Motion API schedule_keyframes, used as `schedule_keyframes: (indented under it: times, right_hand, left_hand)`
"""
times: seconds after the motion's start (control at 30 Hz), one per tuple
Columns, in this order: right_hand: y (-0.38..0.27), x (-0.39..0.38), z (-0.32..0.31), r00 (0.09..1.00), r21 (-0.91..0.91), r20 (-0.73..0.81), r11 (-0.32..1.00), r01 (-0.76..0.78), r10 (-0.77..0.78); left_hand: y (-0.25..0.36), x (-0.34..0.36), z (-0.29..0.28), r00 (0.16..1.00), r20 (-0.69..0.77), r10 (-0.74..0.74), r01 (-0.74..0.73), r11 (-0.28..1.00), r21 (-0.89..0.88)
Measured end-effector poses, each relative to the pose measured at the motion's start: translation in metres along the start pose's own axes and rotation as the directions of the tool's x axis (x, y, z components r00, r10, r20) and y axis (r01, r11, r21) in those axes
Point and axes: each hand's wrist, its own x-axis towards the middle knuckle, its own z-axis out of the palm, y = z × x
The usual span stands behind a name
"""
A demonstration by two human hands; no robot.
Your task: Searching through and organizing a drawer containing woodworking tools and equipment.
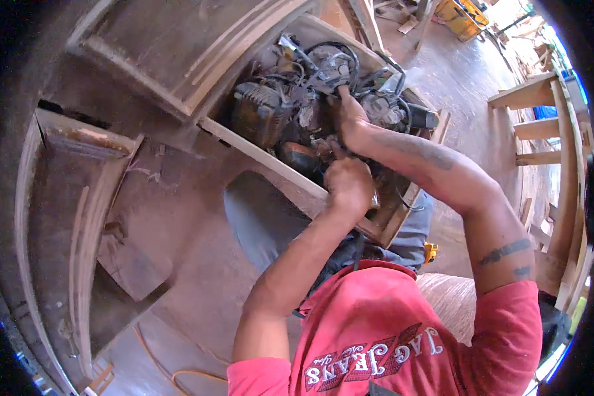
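A shallow wooden box (261, 160) rests across my lap region, heaped with dusty power tools and tangled black cords. My left hand (348, 183) is closed at the near side of the heap; what its fingers grip is hidden. Beyond it, my right hand (348, 119) reaches down among the tools, its fingers mostly out of sight. A grey metal tool body (333, 71) lies just past the right hand. To the left sit a finned dark tool (257, 112) and a dark piece with an orange face (298, 157). A black cylindrical tool end (422, 117) pokes toward the box's right side.
Wooden frames with panels (129, 72) stand at the left, beside another frame (86, 218). An orange cord (155, 360) runs over the dusty floor. At the right is a ladder-like wooden frame (561, 165); a yellow crate (462, 18) sits far right.
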Motion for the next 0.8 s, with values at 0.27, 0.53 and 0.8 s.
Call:
schedule_keyframes:
  times: [0.27,0.53,0.8]
  right_hand:
    - [0.011,0.009,0.028,0.954,0.412,-0.267,0.879,0.24,-0.135]
    - [0.051,0.026,0.021,0.846,0.801,-0.533,0.33,0.499,0.015]
    - [0.02,0.011,0.025,0.847,0.571,-0.522,0.698,0.432,-0.097]
  left_hand:
    - [0.001,0.0,0.0,1.0,-0.015,0.015,-0.014,0.999,0.039]
    - [0.012,-0.014,0.008,0.979,-0.192,-0.067,0.085,0.992,0.091]
    - [0.009,-0.023,-0.004,0.974,-0.211,-0.085,0.097,0.994,0.046]
